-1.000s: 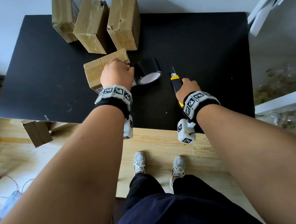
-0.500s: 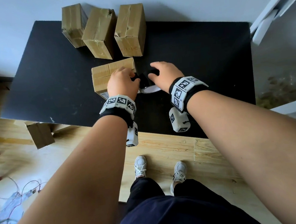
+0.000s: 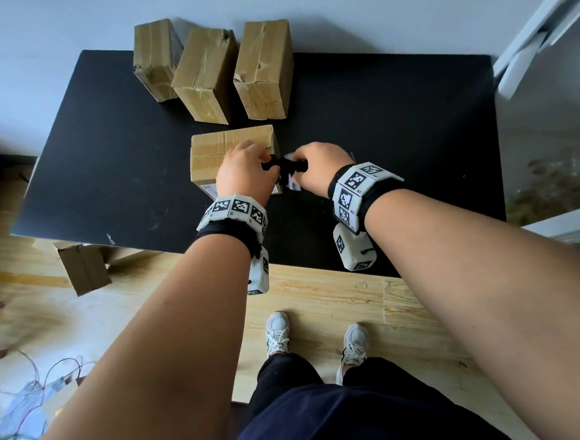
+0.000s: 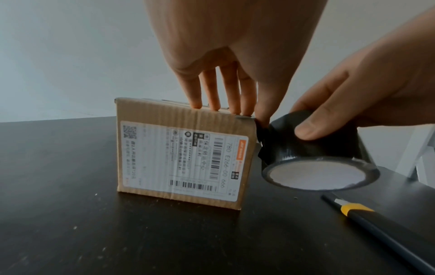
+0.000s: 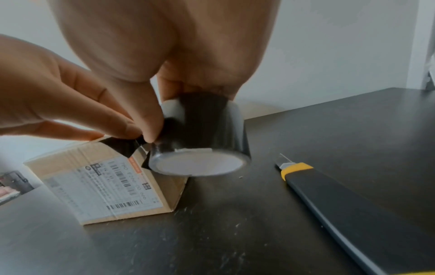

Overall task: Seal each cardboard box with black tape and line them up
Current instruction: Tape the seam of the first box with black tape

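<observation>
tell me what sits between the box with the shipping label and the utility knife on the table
The black tape roll, held off the black table by the right hand, hangs between the labelled box and the utility knife; both wrist views show this.

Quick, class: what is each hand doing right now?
Left hand: fingers rest on the cardboard box, thumb pinching the loose black tape end.
Right hand: grips the black tape roll.
</observation>
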